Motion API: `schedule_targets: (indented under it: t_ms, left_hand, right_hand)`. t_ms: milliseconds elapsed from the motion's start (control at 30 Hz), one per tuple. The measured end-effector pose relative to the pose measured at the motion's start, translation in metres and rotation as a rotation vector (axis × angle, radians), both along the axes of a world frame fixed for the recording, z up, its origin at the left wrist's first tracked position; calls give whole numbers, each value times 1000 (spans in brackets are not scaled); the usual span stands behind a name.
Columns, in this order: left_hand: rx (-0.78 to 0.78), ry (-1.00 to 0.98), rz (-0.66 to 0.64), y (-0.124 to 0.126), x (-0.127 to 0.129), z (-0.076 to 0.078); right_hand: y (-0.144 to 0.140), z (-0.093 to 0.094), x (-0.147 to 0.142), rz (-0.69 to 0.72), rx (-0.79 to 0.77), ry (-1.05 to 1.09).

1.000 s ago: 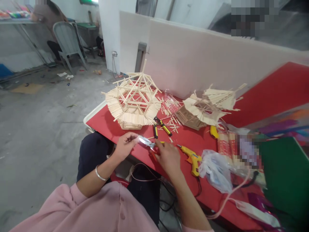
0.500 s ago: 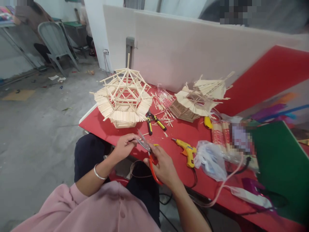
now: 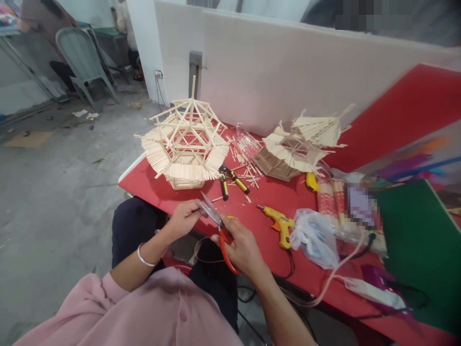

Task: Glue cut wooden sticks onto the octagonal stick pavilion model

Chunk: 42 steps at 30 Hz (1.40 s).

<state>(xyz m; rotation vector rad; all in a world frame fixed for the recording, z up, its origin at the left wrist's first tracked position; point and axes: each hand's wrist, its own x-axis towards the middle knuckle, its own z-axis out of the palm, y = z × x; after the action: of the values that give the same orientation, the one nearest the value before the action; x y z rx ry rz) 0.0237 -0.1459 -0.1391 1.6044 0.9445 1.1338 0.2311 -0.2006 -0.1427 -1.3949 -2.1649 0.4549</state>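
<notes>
two hands meet at the near edge of the red table point(image 3: 173, 194), and i am watching them from the head camera. my right hand point(image 3: 242, 249) is closed through the orange loops of the scissors point(image 3: 216, 222); my left hand point(image 3: 184, 218) is pinched shut on something small at the blade tips, likely a thin stick, though it is too small to tell. compared with a second ago the scissors have swung: the blades lay flat and pointed toward 9 o'clock, and now they are raised with the tips toward 11 o'clock, handles back at 5 o'clock, so the long axis runs from 5 to 11. the blades look slightly parted. i judge this means the cut is being lined up on the pinched piece rather than finished. the view has also shifted a little left since then, while the table things lie as they did. at 12 o'clock of the hands stands the hexagonal stick model point(image 3: 185, 144), upright with its spire up; at 2 o'clock lies a second stick model point(image 3: 302, 144), tilted on its side. between them are loose sticks point(image 3: 247, 166) and yellow-handled pliers point(image 3: 230, 180). at 3 o'clock of my right hand lies the yellow glue gun point(image 3: 279, 226), nozzle toward 10 o'clock, beside a plastic bag point(image 3: 315, 238). another person sits by a grey chair point(image 3: 81, 53) far off at 10 o'clock.
</notes>
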Motion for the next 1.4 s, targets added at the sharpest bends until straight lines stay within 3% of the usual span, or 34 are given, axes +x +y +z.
schedule_targets:
  t_ms: [200, 433, 667, 1033, 1200, 1300, 1400]
  left_hand:
    - [-80, -22, 9, -2, -4, -10]
    - [-141, -9, -53, -2, -8, -9]
    - [-110, -2, -89, -1, -7, -12]
    - [-110, 65, -76, -3, -10, -9]
    - [-2, 91, 48, -3, -14, 4]
    - [115, 114, 108, -3, -20, 19]
    - [131, 130, 145, -4, -21, 32]
  right_hand:
    - [2, -7, -3, 17, 42, 42]
    - [-1, -9, -5, 17, -52, 62]
    - [-2, 0, -4, -23, -134, -55]
    - [-4, -11, -4, -39, -79, -33]
    - [6, -22, 11, -202, -5, -317]
    - [13, -32, 24, -177, 106, -370]
    - [15, -32, 27, -157, 204, -341]
